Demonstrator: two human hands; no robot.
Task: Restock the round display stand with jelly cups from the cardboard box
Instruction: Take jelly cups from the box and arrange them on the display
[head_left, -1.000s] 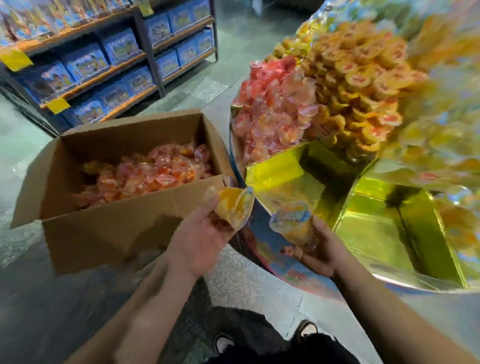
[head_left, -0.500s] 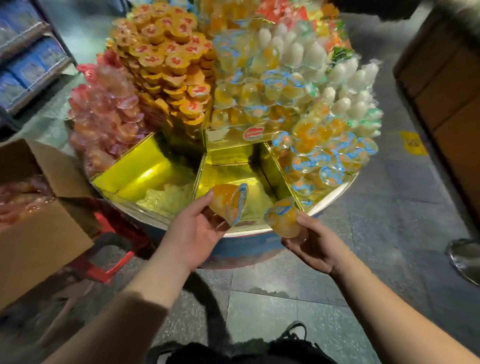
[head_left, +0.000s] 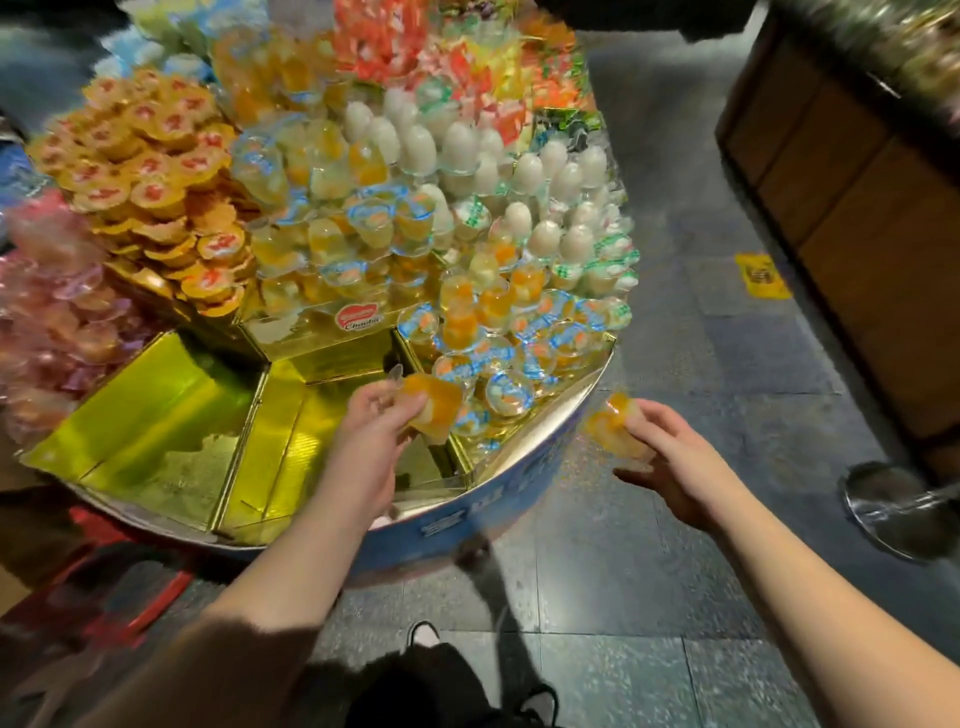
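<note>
Gripping an orange jelly cup (head_left: 434, 408), the left hand (head_left: 371, 431) hovers over the round display stand's (head_left: 467, 512) front gold compartment; the right hand (head_left: 670, 457) pinches another jelly cup (head_left: 610, 423) beyond the stand's right rim.

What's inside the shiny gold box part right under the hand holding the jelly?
Under the left hand and its jelly cup, the gold compartment shows only bare shiny foil, no cups. The arm covers its right side, so what lies there cannot be seen.

L hand (head_left: 371, 431) moved its jelly cup (head_left: 434, 402) over stand (head_left: 519, 467).
</note>
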